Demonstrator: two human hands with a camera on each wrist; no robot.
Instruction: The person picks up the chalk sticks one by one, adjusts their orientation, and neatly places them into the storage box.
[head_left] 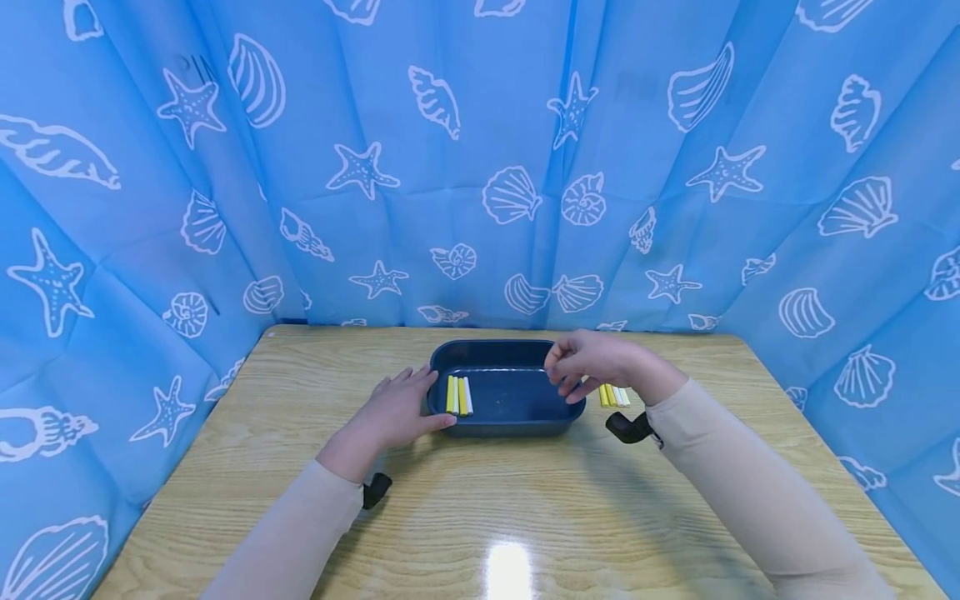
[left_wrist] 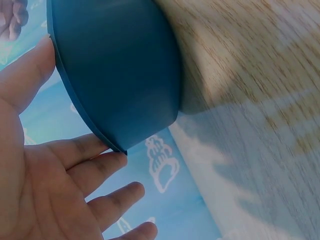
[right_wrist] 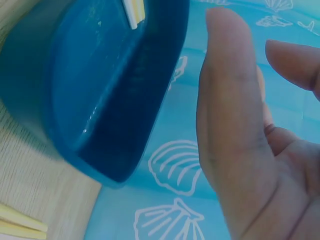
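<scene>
A dark blue oblong tub (head_left: 517, 428) sits on the table, with several yellow and white chalk-like sticks (head_left: 460, 396) side by side at its left end. My left hand (head_left: 397, 408) rests at the tub's left end; in the left wrist view its straight fingers and thumb touch the rim (left_wrist: 85, 117). Above the tub's right end hovers my right hand (head_left: 596, 364), fingers loosely bent, and no stick shows in it. In the right wrist view the thumb and fingers (right_wrist: 230, 90) are apart from the tub. More yellow and white sticks (head_left: 615, 396) lie on the table to its right, partly hidden by that hand.
The wooden table (head_left: 450, 517) carries the tub near its far edge. A blue curtain (head_left: 480, 167) with white shells and starfish hangs behind and along both sides. A black curved piece (head_left: 628, 427) sticks out at the right wrist, another (head_left: 377, 490) at the left.
</scene>
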